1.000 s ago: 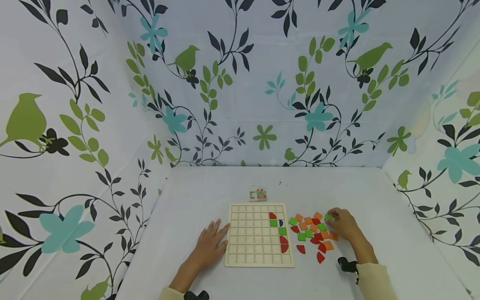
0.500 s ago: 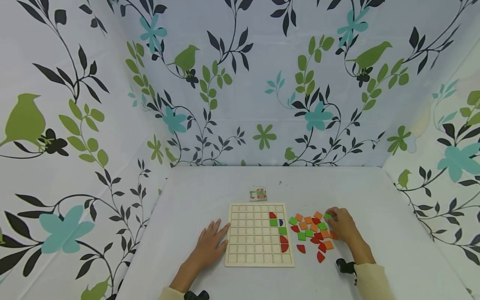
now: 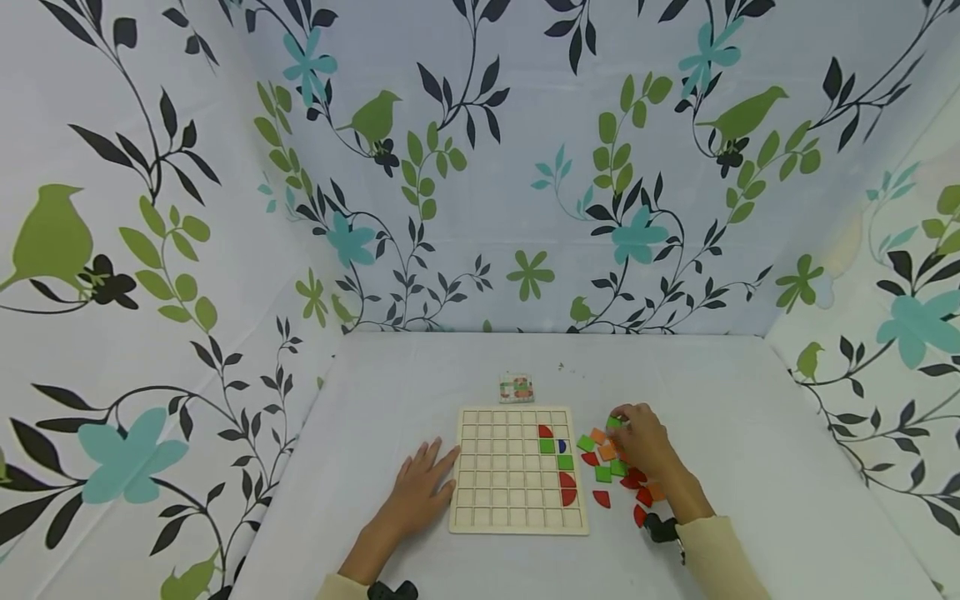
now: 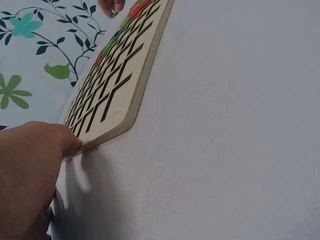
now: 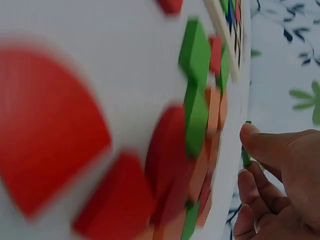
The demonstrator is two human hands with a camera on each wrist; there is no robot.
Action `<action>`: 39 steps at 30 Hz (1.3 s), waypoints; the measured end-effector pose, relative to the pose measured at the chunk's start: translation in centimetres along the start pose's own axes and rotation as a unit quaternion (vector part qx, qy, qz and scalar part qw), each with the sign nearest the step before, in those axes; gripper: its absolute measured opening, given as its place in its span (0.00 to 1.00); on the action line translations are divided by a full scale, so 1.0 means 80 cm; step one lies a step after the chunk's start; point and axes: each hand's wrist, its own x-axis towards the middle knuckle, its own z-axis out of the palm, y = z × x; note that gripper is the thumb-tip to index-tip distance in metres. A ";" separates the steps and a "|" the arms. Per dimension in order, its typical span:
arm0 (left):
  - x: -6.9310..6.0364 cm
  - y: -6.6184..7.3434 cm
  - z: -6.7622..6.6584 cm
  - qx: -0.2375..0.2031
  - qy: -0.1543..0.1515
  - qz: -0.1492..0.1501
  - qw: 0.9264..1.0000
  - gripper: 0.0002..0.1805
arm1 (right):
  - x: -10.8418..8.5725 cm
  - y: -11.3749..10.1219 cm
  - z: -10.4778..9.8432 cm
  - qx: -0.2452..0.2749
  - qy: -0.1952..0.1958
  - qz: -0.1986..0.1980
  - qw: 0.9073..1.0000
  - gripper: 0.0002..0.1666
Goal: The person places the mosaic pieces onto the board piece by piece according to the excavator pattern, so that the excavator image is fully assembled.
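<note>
Pinching green tile point(image 5: 245, 156) at right grip's point(image 3: 645, 438) tip.

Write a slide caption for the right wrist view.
Right hand pinches a green tile near red quarter-circles, orange squares and green squares, a wooden grid board at the top.

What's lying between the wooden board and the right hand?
Loose green tiles, orange tiles and a red piece, shown in the head view.

Pale wood grid board point(image 3: 519, 530), smooth matt red quarter-circle point(image 5: 45, 125)
</note>
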 end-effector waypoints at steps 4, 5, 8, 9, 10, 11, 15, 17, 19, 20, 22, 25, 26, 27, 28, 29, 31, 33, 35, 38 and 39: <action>-0.001 0.000 0.001 -0.003 -0.001 0.004 1.000 0.30 | -0.012 -0.035 0.019 -0.039 -0.008 -0.043 0.998 0.17; -0.001 0.000 0.001 -0.003 -0.001 0.004 1.000 0.30 | -0.014 -0.041 0.025 -0.059 -0.005 -0.061 0.996 0.17; 0.002 -0.003 0.003 0.003 -0.001 -0.002 1.000 0.30 | -0.023 -0.061 0.040 -0.087 -0.007 -0.091 0.992 0.18; 0.002 -0.004 0.004 0.005 -0.002 -0.004 1.000 0.30 | -0.025 -0.067 0.045 -0.089 -0.009 -0.097 0.991 0.18; 0.003 -0.004 0.004 0.005 -0.001 -0.003 1.000 0.30 | -0.027 -0.072 0.050 -0.089 -0.011 -0.100 0.991 0.17; 0.003 -0.004 0.004 0.006 -0.002 -0.003 1.000 0.30 | -0.029 -0.076 0.054 -0.088 -0.014 -0.102 0.991 0.17; 0.003 -0.004 0.003 0.008 -0.002 0.000 1.000 0.30 | -0.035 -0.092 0.062 -0.077 -0.029 -0.128 0.988 0.13; 0.002 -0.005 0.003 0.010 -0.001 0.000 1.000 0.30 | -0.036 -0.097 0.066 -0.084 -0.027 -0.156 0.984 0.11; 0.002 -0.005 0.003 0.009 -0.001 -0.001 1.000 0.30 | -0.039 -0.099 0.069 -0.094 -0.028 -0.177 0.979 0.10; 0.002 -0.005 0.003 0.009 -0.003 -0.002 1.000 0.31 | -0.040 -0.100 0.070 -0.098 -0.028 -0.183 0.978 0.10; 0.001 -0.005 0.003 0.007 -0.003 0.002 1.000 0.30 | -0.042 -0.099 0.073 -0.108 -0.027 -0.193 0.975 0.09; 0.001 -0.005 0.002 0.009 -0.005 0.001 1.000 0.30 | -0.043 -0.098 0.076 -0.112 -0.032 -0.193 0.974 0.09; 0.001 -0.006 0.002 0.009 -0.004 0.002 1.000 0.30 | -0.043 -0.097 0.077 -0.112 -0.032 -0.193 0.974 0.09; 0.001 -0.006 0.002 0.009 -0.002 0.003 1.000 0.30 | -0.043 -0.097 0.078 -0.113 -0.033 -0.194 0.974 0.09; 0.001 -0.006 0.002 0.009 -0.001 0.003 1.000 0.30 | -0.043 -0.096 0.078 -0.115 -0.034 -0.195 0.974 0.09; 0.001 -0.006 0.002 0.010 -0.002 0.003 1.000 0.30 | -0.043 -0.095 0.079 -0.117 -0.035 -0.195 0.973 0.09; 0.001 -0.006 0.002 0.011 -0.002 0.003 1.000 0.30 | -0.043 -0.095 0.079 -0.123 -0.037 -0.196 0.972 0.09; 0.001 -0.006 0.002 0.011 -0.001 0.005 1.000 0.30 | -0.043 -0.095 0.079 -0.128 -0.038 -0.197 0.971 0.08; 0.001 -0.006 0.003 0.012 -0.001 0.006 1.000 0.30 | -0.044 -0.096 0.079 -0.129 -0.037 -0.199 0.971 0.08; 0.001 -0.007 0.003 0.009 0.001 0.008 1.000 0.30 | -0.046 -0.096 0.078 -0.130 -0.031 -0.205 0.969 0.07; 0.001 -0.006 0.003 0.009 0.000 0.007 1.000 0.30 | -0.046 -0.097 0.078 -0.131 -0.030 -0.208 0.969 0.07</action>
